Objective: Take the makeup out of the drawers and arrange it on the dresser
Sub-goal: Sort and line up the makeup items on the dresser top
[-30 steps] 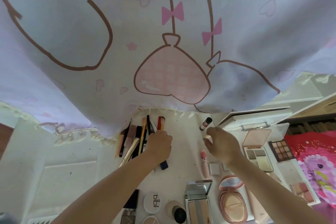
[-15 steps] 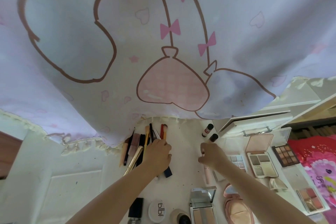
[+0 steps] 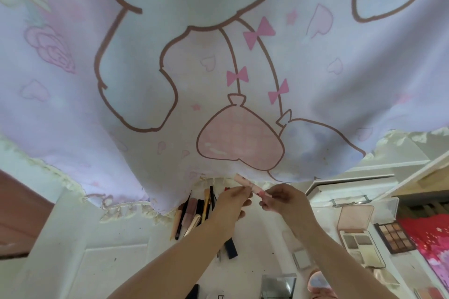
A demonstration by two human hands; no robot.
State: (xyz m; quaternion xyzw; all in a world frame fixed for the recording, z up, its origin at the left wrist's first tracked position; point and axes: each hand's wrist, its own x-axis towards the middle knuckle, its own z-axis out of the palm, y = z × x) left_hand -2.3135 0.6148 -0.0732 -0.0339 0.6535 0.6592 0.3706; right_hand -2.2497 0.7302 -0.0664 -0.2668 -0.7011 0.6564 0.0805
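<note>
A slim pink makeup tube [image 3: 252, 186] is held in the air above the white dresser top [image 3: 262, 230], tilted, with both hands on it. My left hand [image 3: 230, 204] pinches its upper end and my right hand [image 3: 283, 198] grips its lower end. Below my left hand lies a row of pencils and brushes [image 3: 193, 213], side by side. A dark lipstick case [image 3: 230, 247] lies beside my left forearm.
A pink and lilac printed curtain [image 3: 218, 68] hangs over the dresser's back. At the right sit an open pink eyeshadow compact [image 3: 357, 230], a dark palette [image 3: 394, 238], a small white pan [image 3: 301, 258] and an open white drawer [image 3: 349, 190]. A mirror compact [image 3: 279, 286] lies at the bottom.
My right hand picked the pink tube up off the dresser and raised it; my left hand left the brushes and took hold of its other end. The camera tilted upward.
</note>
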